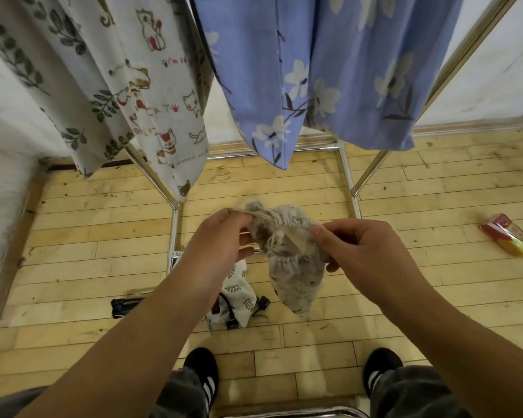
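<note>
I hold a small beige drawstring pouch (pixel 293 273) with a faint print in front of me, above the floor. My left hand (pixel 221 239) pinches its pale cord (pixel 261 218) and pulls it to the left. On the right side of the pouch's gathered mouth, my right hand (pixel 363 251) pinches the fabric and cord end. The mouth is bunched tight, and the body of the pouch hangs down between my hands.
A metal drying rack (pixel 175 224) stands ahead, hung with a leaf-print cloth (pixel 52 70), a cat-print cloth (pixel 163 110) and blue flowered cloths (pixel 329 70). A leaf-print bag (pixel 239 297) with black straps lies on the wooden floor. A red-yellow packet (pixel 509 238) lies right. My shoes (pixel 204 375) are below.
</note>
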Available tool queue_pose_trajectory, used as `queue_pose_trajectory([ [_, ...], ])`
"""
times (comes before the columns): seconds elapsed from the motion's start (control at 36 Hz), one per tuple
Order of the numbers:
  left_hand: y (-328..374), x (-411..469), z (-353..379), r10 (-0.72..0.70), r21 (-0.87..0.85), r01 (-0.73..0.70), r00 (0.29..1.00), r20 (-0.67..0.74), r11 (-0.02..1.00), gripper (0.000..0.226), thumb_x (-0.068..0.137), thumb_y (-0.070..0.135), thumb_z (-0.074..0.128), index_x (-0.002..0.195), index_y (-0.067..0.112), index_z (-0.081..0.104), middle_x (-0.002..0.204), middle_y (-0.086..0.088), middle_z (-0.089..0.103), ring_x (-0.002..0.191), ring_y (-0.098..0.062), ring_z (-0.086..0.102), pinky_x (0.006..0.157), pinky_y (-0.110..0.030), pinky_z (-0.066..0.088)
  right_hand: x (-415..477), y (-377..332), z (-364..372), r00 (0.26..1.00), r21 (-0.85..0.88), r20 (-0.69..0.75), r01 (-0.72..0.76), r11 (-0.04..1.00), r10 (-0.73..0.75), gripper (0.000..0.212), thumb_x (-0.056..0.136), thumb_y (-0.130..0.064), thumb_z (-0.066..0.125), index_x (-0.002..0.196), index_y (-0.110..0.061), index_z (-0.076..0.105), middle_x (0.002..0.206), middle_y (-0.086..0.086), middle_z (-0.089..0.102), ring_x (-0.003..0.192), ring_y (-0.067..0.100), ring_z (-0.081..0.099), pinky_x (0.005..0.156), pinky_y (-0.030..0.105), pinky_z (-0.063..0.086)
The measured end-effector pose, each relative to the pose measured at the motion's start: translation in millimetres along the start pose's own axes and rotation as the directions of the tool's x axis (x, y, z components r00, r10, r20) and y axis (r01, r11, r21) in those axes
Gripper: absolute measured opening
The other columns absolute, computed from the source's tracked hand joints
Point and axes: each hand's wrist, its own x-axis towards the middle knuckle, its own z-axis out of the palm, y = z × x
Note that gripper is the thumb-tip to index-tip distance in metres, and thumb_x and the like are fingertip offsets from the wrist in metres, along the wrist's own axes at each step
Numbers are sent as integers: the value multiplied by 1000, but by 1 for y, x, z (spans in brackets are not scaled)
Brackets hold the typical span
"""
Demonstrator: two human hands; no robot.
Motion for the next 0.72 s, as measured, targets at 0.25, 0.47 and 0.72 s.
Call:
queue_pose_trajectory([
  [0.25,-1,-1,2,38,84,-44,997,72,995,40,84,55,65,115,29,65,110,5,76,102,-16,72,96,-44,55,2,0,-1,998,79,-58,8,997,-3,23,94,-43,66,85,-26,79,77,-4,76,66,10,70,63,22,58],
  [0.47,-5,-8,8,111,379,-144,988,108,914,40,86,67,65,115,38,63,104,18,73,95,0,68,74,-22,46,-1,-3,2,999,137,23,44,990,-48,25,97,-42,62,92,-26,81,87,0,78,83,24,74,80,43,64],
  [0.72,-10,-8,2,121,500,-190,978,167,845,27,98,31,62,122,40,54,108,19,66,84,-2,67,62,-17,49,1,-3,-1,990,135,-127,70,988,-53,22,96,-38,66,85,-25,80,79,-4,77,77,10,73,68,26,60],
])
